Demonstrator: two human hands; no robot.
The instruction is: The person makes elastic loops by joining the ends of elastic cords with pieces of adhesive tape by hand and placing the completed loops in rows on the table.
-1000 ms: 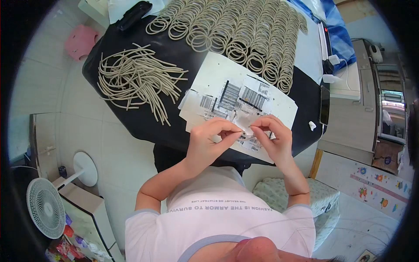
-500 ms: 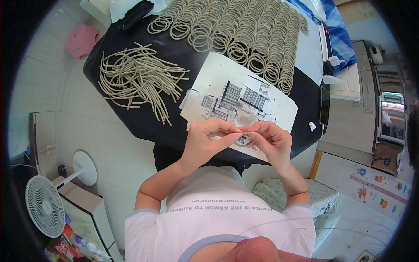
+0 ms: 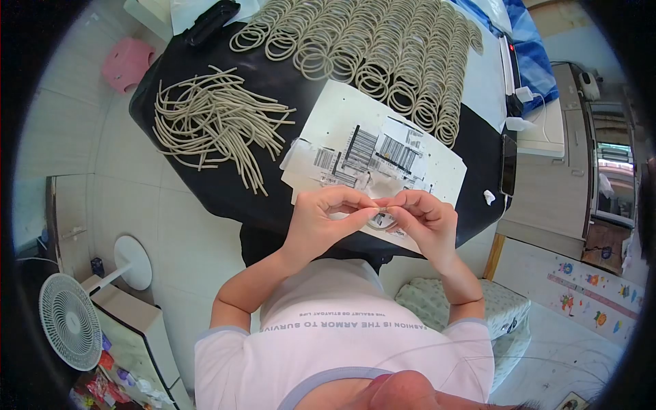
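Note:
Between my two hands is a small beige ring (image 3: 380,226), its upper part pinched at the fingertips. My left hand (image 3: 323,217) closes thumb and forefinger on its left side, and my right hand (image 3: 427,222) pinches it from the right; the fingertips nearly touch. Under them lies a pale board (image 3: 321,123) with barcode labels and a crumpled white tissue (image 3: 384,184). Left of the board is a loose pile of beige cords (image 3: 219,123). Overlapping rows of beige rings (image 3: 383,55) spread behind the board.
The black table cover (image 3: 212,195) reaches toward my body. A black case (image 3: 212,22) lies at the far left corner. A phone (image 3: 508,165) and a white scrap (image 3: 488,197) are at the right edge. On the floor side stand a fan (image 3: 70,322) and a pink stool (image 3: 128,65).
My hands have drawn together from about a second ago, when the fingertips were apart over the tissue. A ring shape now shows below them.

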